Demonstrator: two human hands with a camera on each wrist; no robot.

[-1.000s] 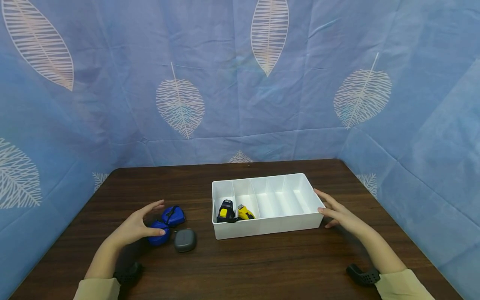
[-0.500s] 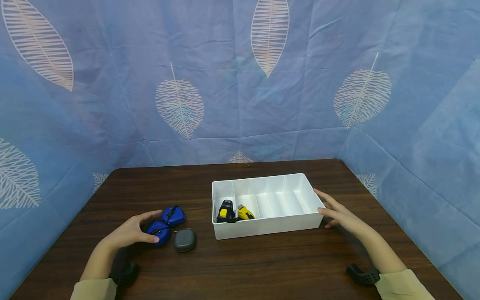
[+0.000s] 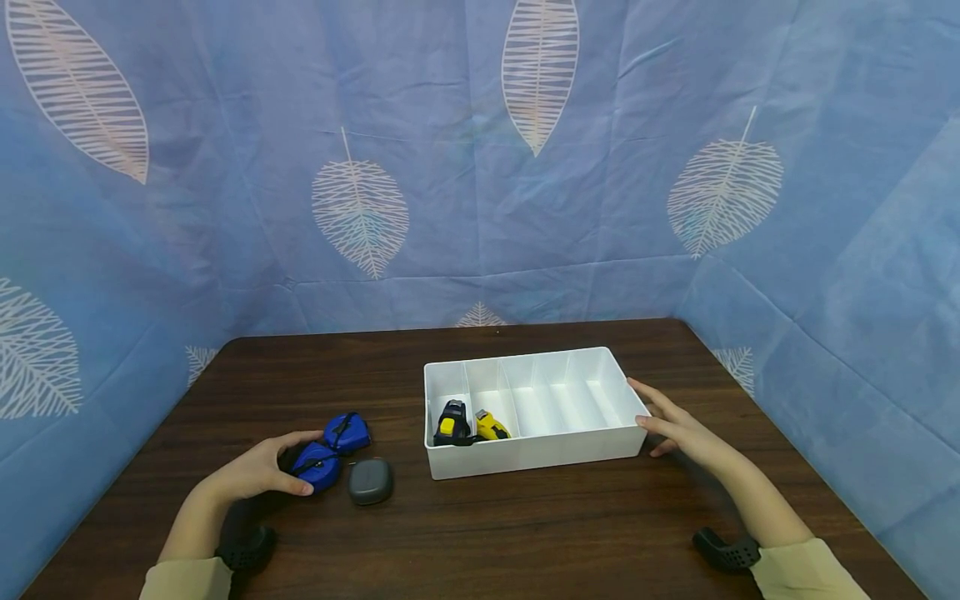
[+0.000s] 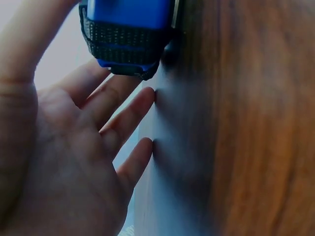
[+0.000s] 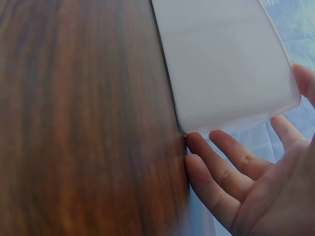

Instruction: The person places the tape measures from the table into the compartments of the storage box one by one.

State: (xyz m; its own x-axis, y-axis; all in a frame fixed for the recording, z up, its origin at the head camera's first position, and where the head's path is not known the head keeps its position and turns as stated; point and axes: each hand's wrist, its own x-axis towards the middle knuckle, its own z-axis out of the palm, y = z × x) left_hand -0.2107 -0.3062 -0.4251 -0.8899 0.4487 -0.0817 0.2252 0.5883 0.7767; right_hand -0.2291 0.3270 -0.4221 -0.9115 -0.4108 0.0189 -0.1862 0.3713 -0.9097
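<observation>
My left hand [image 3: 258,468] is spread around the left side of a blue rounded thing [image 3: 318,472] wrapped with a black strap, thumb near its front edge. In the left wrist view the fingers [image 4: 127,118] are fairly straight behind the blue strapped thing [image 4: 129,12], with the palm bare. A second blue rounded thing [image 3: 348,433] with a strap sits against the first. My right hand [image 3: 686,429] rests at the right end of a white divided box [image 3: 536,452], thumb at its front corner. In the right wrist view its fingertips [image 5: 198,140] lie along the box's end.
Close to the blue pair is a small dark grey rounded case [image 3: 370,481]. In the box's left compartments lie a black-and-yellow tape measure [image 3: 452,422] and a yellow tool [image 3: 491,426]. A blue leaf-print curtain [image 3: 480,208] hangs around the dark wooden table [image 3: 525,542].
My left hand has come down and shifted slightly left, its thumb sliding off the front of the nearer blue thing. The right hand and the box have stayed put.
</observation>
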